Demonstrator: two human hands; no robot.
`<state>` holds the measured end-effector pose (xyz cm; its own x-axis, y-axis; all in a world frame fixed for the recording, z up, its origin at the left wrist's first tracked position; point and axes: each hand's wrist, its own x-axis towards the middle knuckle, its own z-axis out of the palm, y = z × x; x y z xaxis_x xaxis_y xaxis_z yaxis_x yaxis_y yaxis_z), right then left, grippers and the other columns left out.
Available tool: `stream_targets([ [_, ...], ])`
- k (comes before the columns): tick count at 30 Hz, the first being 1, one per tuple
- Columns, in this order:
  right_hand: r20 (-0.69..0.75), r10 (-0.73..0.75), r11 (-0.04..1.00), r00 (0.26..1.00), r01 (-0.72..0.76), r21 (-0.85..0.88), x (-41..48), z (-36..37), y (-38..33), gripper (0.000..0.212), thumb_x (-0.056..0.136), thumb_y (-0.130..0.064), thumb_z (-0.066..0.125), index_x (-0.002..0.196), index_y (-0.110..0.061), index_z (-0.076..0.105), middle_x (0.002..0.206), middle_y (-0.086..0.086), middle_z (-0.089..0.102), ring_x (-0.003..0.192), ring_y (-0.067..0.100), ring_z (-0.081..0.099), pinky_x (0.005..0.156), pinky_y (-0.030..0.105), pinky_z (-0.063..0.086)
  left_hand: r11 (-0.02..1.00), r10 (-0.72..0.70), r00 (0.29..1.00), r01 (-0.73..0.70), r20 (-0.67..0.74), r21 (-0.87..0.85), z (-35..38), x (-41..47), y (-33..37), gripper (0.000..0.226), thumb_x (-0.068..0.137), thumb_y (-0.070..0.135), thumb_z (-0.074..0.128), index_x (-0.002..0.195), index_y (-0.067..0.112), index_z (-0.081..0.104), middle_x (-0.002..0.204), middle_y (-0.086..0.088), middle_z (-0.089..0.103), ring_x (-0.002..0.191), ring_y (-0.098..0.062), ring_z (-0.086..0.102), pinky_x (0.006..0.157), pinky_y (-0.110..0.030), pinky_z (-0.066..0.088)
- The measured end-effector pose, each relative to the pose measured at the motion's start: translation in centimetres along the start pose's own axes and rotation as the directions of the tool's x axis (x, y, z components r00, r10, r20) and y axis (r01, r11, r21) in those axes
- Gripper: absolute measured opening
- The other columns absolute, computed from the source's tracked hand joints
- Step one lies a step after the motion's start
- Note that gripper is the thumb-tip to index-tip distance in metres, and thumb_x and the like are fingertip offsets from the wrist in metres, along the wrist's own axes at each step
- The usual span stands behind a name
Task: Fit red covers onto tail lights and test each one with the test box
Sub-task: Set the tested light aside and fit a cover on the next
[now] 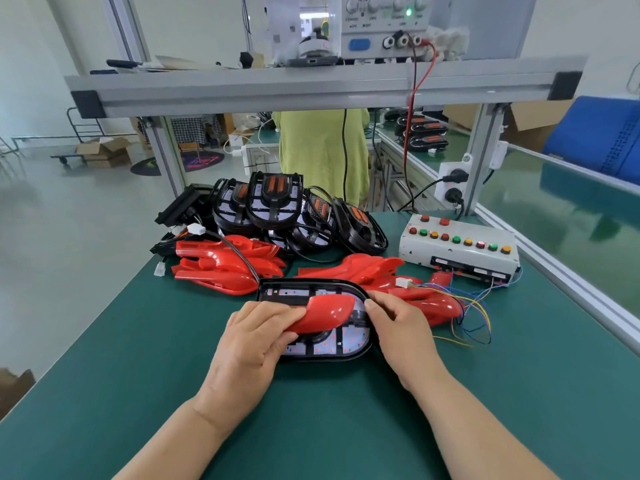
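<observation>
green bench mat [104, 393], alu shelf frame [311, 86], grey floor [45, 202].

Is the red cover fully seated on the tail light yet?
No, the left hand grips the red cover tilted over the tail light while the right hand holds its rim.

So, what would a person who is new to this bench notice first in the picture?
First, the glossy red cover, held over a black tail light at the middle of the green table. Just behind it lie heaps of red covers, with a pile of black tail lights further back. At the right stands the white test box with its row of coloured buttons.
</observation>
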<state>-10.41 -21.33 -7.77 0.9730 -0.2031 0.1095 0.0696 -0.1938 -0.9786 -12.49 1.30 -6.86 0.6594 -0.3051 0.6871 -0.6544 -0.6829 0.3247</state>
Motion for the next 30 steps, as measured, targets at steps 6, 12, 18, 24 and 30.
stream_targets([
  [6,-0.031,-0.129,0.937,0.991,0.111,-0.331,-0.8,-0.4,-0.1,0.018,0.098,-0.024,0.058,0.112,-0.026,0.069,0.103,-0.003,0.061,0.098,0.013,0.054,0.083,0.024,0.037,0.988,0.139,0.989,-0.141,0.050,0.057,-0.3,-0.8,0.2,0.032,0.082,0.010,0.070,0.114,0.015,0.075,0.105,0.009,0.066,0.099,-0.009,0.056,0.086,-0.031,0.042],
  [12,-0.006,-0.024,0.947,1.000,0.021,-0.319,-0.9,-0.3,-0.4,0.007,0.102,-0.029,0.046,0.101,-0.024,0.052,0.088,-0.008,0.061,0.090,0.021,0.057,0.077,0.035,0.040,0.977,0.179,0.974,-0.193,0.138,0.093,-0.3,-0.6,0.7,0.035,0.079,0.006,0.076,0.112,0.018,0.076,0.099,0.006,0.068,0.092,-0.015,0.062,0.081,-0.032,0.046],
  [18,0.049,0.136,0.986,0.990,-0.130,-0.105,-0.9,-1.0,-0.1,0.023,0.098,-0.039,0.051,0.094,-0.026,0.069,0.094,-0.005,0.072,0.095,0.022,0.067,0.093,0.044,0.053,0.969,0.200,0.967,-0.219,0.159,0.115,-0.2,-0.2,1.3,0.031,0.079,0.009,0.072,0.108,0.017,0.077,0.094,0.006,0.067,0.087,-0.017,0.062,0.070,-0.035,0.050],
  [24,0.202,0.218,0.966,0.955,-0.241,0.094,-0.5,-1.9,0.2,0.027,0.102,-0.031,0.049,0.103,-0.017,0.072,0.113,0.006,0.072,0.111,0.028,0.065,0.101,0.047,0.050,0.970,0.221,0.964,-0.233,0.150,0.068,0.1,-0.3,1.5,0.025,0.086,0.014,0.066,0.109,0.016,0.077,0.095,0.005,0.066,0.086,-0.017,0.061,0.072,-0.034,0.048],
  [30,0.349,0.216,0.906,0.912,-0.320,0.277,-0.5,-1.7,-0.1,0.019,0.102,-0.033,0.052,0.098,-0.017,0.061,0.103,0.004,0.074,0.086,0.016,0.068,0.074,0.030,0.055,0.984,0.169,0.969,-0.176,0.178,0.028,0.5,-0.7,1.3,0.028,0.083,0.011,0.070,0.111,0.014,0.076,0.096,0.004,0.065,0.084,-0.019,0.062,0.072,-0.037,0.051],
])
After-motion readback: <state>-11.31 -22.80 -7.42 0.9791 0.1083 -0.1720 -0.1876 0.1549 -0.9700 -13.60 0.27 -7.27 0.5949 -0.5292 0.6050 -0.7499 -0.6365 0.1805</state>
